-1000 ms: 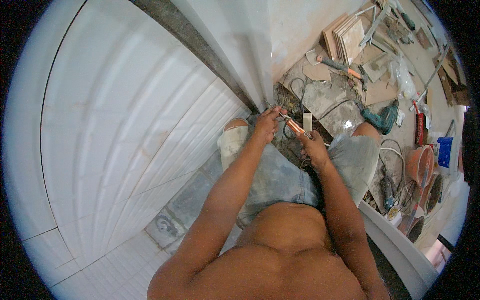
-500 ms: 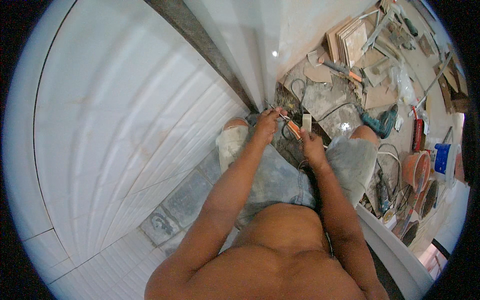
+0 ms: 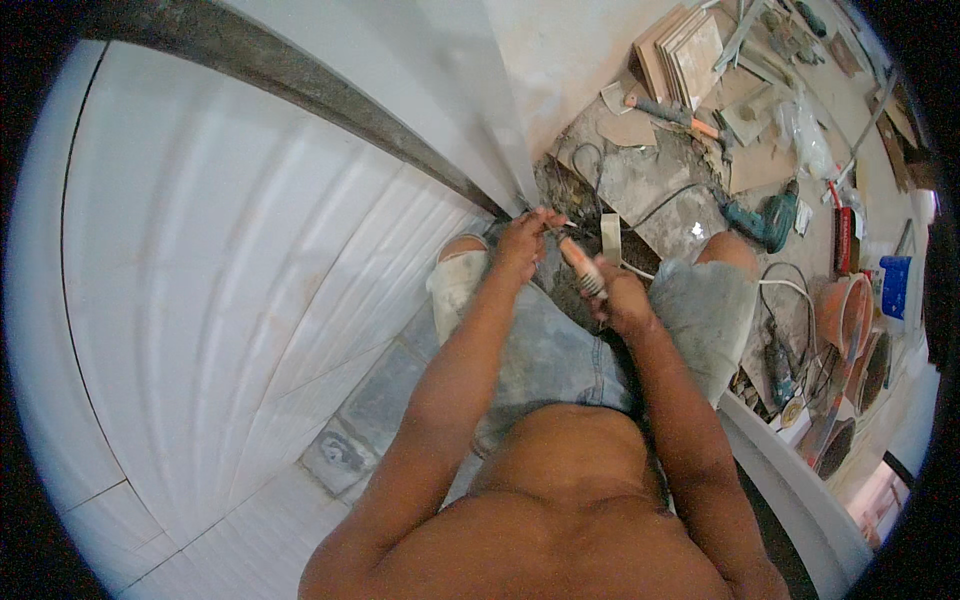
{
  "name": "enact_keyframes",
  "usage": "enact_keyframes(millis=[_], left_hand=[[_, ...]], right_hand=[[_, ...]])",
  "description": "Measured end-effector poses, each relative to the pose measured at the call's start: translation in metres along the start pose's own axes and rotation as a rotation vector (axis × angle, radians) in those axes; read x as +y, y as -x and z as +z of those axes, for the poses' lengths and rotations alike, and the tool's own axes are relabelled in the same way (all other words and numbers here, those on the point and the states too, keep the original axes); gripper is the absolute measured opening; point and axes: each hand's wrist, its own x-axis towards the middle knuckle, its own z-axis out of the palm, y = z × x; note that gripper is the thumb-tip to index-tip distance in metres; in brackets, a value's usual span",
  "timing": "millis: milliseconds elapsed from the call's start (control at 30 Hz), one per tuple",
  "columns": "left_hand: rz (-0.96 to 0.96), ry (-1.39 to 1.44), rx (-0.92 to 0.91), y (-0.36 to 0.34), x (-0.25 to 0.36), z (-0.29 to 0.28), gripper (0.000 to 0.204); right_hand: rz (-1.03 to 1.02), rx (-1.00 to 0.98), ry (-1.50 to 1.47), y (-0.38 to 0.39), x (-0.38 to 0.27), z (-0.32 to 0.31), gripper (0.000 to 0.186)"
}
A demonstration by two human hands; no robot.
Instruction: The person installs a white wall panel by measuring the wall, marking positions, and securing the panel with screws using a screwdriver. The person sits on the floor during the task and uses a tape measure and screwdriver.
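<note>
My right hand (image 3: 622, 298) is closed around a hand tool with an orange-and-pale handle (image 3: 580, 265). The handle slants up toward my left hand, and motion blurs it; its kind I cannot make out. My left hand (image 3: 525, 242) is closed in a pinch close to the foot of the white wall, just left of the handle's upper end. A thin, pale tip shows at its fingers, too small to name. Both hands are over the gap between my knees. Beside the handle stands a small, flat cream-coloured strip (image 3: 611, 238).
A ribbed white tiled wall (image 3: 220, 250) rises on the left. Rightward lie a hammer (image 3: 680, 117), stacked tiles (image 3: 685, 55), a green power drill (image 3: 768, 220), a clear plastic bag (image 3: 805, 140) and an orange bucket (image 3: 846, 305). Cables (image 3: 675, 210) cross the broken floor.
The tool's orange handle has turned steeper and its upper end has drawn away from my left fingers. My right hand has dropped slightly. The whole view has tilted a little.
</note>
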Motion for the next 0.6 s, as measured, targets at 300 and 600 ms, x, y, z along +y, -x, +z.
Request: enact_keyframes(millis=[300, 600], left_hand=[[0.063, -0.032, -0.057, 0.000, 0.003, 0.002, 0.034], [0.434, -0.523, 0.121, 0.094, 0.049, -0.010, 0.031]], right_hand=[[-0.983, 0.520, 0.763, -0.014, -0.002, 0.010, 0.029], [-0.265, 0.169, 0.399, -0.018, 0.005, -0.003, 0.035]])
